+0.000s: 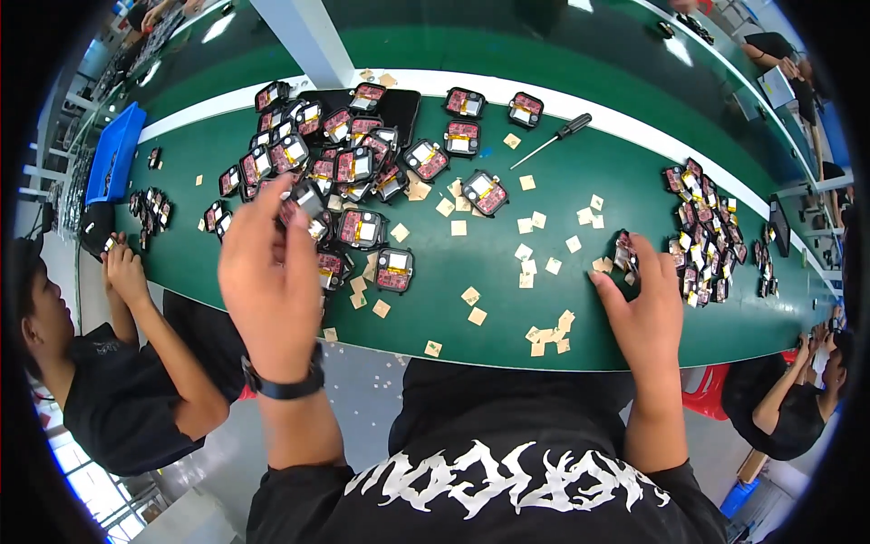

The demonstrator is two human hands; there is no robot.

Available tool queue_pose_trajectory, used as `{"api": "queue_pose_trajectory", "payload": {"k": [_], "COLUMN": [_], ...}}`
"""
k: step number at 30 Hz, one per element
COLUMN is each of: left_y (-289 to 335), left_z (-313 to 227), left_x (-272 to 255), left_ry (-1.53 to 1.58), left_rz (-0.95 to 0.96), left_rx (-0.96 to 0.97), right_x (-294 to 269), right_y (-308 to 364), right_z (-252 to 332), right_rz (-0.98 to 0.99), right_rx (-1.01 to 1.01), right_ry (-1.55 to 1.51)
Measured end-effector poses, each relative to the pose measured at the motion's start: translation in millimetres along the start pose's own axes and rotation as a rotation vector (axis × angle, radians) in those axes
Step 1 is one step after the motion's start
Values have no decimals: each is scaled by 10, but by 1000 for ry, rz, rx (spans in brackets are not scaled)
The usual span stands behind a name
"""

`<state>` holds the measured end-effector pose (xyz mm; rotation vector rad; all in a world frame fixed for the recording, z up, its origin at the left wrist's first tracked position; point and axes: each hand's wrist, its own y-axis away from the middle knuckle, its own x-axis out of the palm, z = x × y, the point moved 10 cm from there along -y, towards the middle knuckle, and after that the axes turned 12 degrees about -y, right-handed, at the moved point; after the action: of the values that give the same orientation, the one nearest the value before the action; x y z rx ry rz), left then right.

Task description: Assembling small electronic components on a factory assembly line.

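Observation:
My left hand (272, 272), with a dark band on its wrist, is at the left heap. Its thumb and forefinger close on a small black-cased electronic module (309, 198), tilted above the others. To the right, my right hand (645, 304) has its fingers round another small module (623, 251) near the tabletop; the fingers partly hide it. The heap of modules (353, 165) beside my left hand shows black square cases with red circuit boards, pale batteries and yellow strips. Several lie singly, such as the module (485, 193) in the middle.
Small beige square pieces (459, 228) are scattered over the green table (435, 308). A screwdriver (553, 140) lies toward the far edge. Another module pile (707, 231) sits right of my right hand. A blue bin (118, 150) stands far left. Seated people work on both sides.

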<state>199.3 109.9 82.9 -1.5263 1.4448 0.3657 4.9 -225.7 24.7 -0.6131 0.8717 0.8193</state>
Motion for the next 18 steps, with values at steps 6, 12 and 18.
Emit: {"api": "queue_pose_trajectory", "payload": {"k": [6,12,18], "left_y": [-263,-9,873], "left_z": [154,-315,-868], "left_x": [215,61,964], "left_ry": [-133,-131,659], "left_rz": [48,-194,640], "left_rx": [64,187,16], "right_x": [-12,29,44], "right_y": [-49,-79,35], "right_z": [68,14,239], "right_rz": [-62,-71,49], "right_rx": [-31,-74,-319], "right_ry": [-19,-127,-354]}}
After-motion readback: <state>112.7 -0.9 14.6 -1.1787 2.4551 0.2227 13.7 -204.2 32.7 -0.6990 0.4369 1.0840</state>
